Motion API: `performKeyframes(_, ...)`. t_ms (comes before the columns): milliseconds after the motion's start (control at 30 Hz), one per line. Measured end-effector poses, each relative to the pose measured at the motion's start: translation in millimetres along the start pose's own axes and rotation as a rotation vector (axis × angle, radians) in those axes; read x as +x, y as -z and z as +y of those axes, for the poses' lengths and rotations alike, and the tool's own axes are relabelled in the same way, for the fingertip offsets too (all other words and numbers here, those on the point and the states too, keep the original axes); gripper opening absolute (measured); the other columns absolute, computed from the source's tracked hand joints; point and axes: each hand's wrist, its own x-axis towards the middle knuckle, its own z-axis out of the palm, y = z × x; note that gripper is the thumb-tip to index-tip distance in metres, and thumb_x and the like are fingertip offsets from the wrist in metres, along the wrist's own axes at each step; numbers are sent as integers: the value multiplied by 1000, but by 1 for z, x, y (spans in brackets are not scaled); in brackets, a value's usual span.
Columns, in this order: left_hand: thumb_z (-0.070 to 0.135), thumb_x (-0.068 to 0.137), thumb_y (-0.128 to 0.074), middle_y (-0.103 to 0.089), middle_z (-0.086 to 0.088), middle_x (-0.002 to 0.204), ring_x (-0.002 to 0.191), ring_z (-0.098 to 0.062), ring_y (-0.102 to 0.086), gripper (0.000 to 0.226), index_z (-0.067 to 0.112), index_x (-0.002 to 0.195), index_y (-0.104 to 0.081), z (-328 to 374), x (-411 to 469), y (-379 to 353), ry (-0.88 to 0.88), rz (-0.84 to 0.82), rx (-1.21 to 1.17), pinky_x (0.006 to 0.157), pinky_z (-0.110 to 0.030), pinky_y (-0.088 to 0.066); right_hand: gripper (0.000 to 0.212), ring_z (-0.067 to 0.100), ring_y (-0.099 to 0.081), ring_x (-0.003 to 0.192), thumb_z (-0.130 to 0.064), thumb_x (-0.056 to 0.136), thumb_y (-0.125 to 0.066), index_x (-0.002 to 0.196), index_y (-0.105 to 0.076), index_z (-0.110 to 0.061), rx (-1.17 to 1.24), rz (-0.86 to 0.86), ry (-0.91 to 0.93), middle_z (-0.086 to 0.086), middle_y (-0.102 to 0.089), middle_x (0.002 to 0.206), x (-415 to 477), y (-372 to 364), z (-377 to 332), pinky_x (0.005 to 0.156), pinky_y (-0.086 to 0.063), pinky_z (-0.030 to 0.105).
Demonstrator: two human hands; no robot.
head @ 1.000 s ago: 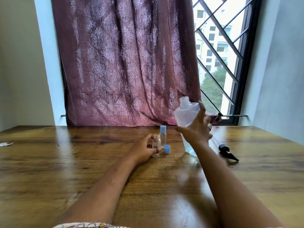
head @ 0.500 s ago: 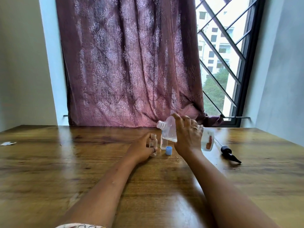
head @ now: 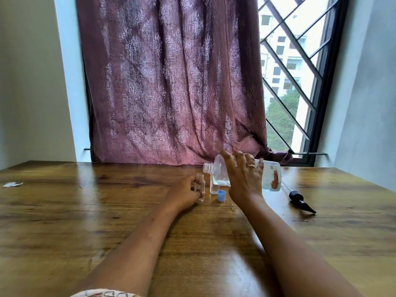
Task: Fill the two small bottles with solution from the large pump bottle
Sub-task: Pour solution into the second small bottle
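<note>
My right hand (head: 243,179) grips the large clear bottle (head: 270,175), tipped on its side with its open threaded neck pointing left, just above and right of a small open bottle (head: 200,186). My left hand (head: 185,192) holds that small bottle upright on the wooden table (head: 107,211). A second small bottle (head: 214,188) stands behind, partly hidden by the large bottle. A loose blue cap (head: 221,195) lies beside it. Clear liquid pools near the large bottle's shoulder.
The black pump head with its tube (head: 299,199) lies on the table to the right. A scrap of white paper (head: 11,184) sits at the far left edge. A purple curtain (head: 171,82) and barred window stand behind the table.
My right hand has lowered the large bottle from upright and tipped it sideways, neck toward the small bottle. The left hand stays on the small bottle.
</note>
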Motion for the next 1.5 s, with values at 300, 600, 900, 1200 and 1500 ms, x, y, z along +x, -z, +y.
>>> performKeyframes(300, 26, 80, -69, -65, 2, 117, 102, -12, -59, 38, 23, 116, -57, 2, -1, 1, -1, -1, -10, 83, -26, -42, 90, 34, -26, 134, -7, 75, -61, 143, -12, -39, -22, 41, 22, 5, -27, 145, -1, 3, -1, 111, -20, 58)
performKeyframes(600, 27, 80, -69, -65, 3, 117, 95, -8, -56, 40, 25, 117, -57, 4, -3, 2, -4, -2, -12, 79, -25, -40, 91, 34, -20, 138, -10, 79, -59, 144, -5, -41, -36, 20, 45, 5, -20, 149, 0, 2, -1, 113, -17, 59)
performKeyframes(900, 26, 81, -69, -63, 2, 120, 99, -10, -56, 43, 24, 122, -55, 4, -3, 2, 10, -11, -22, 83, -26, -40, 96, 34, -19, 138, -11, 75, -65, 143, -4, -42, -50, 27, 65, 5, -21, 148, 1, 5, -2, 112, -16, 57)
performKeyframes(1200, 25, 79, -71, -66, 4, 112, 98, -9, -58, 37, 26, 114, -59, 2, -1, 0, -2, 0, -43, 86, -27, -43, 99, 34, -15, 139, -9, 75, -62, 144, 1, -42, -53, 24, 75, 5, -17, 149, -1, 5, 1, 114, -12, 58)
performKeyframes(1500, 25, 79, -70, -65, 4, 114, 97, -8, -57, 39, 27, 117, -58, 0, 0, 0, -4, -8, -40, 84, -26, -42, 101, 35, -14, 139, -8, 73, -64, 144, 1, -41, -48, 22, 92, 5, -17, 149, 0, 8, 1, 113, -12, 59)
